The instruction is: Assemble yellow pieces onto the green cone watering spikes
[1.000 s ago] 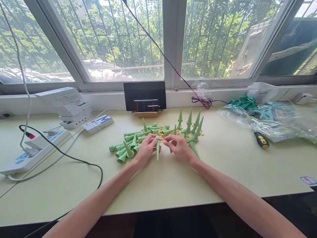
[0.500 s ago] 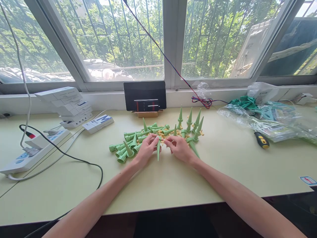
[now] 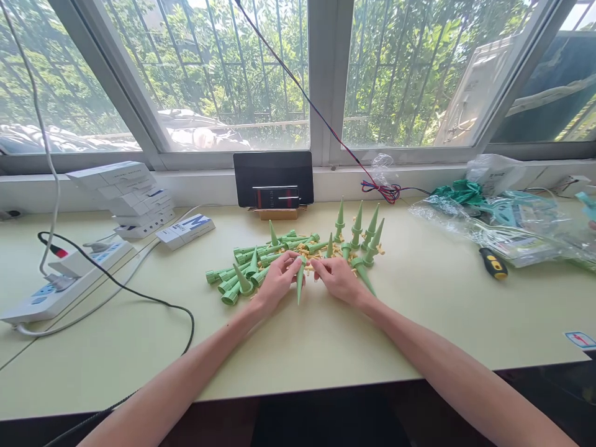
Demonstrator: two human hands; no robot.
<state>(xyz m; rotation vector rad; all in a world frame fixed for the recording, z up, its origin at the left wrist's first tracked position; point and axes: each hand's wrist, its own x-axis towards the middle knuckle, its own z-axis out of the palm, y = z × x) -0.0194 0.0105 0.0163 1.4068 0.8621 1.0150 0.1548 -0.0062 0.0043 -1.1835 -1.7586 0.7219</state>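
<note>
A heap of green plastic cone spikes (image 3: 261,257) lies on the pale green table (image 3: 419,310), mixed with small yellow pieces (image 3: 305,249). Several spikes (image 3: 358,233) stand upright at the heap's right. My left hand (image 3: 277,282) pinches one green spike (image 3: 300,285) by its wide end, tip pointing towards me. My right hand (image 3: 338,279) is closed right beside that spike's top, its fingertips pinched on a small yellow piece that I can barely make out.
A dark tablet (image 3: 273,177) leans on a stand at the window sill. White boxes (image 3: 125,195) and a power strip (image 3: 51,288) with a black cable (image 3: 139,298) lie left. Plastic bags (image 3: 503,217) and a yellow-black screwdriver (image 3: 493,264) lie right.
My right hand's fingertips have drawn slightly closer to the top of the held spike. Otherwise the hands stay in place.
</note>
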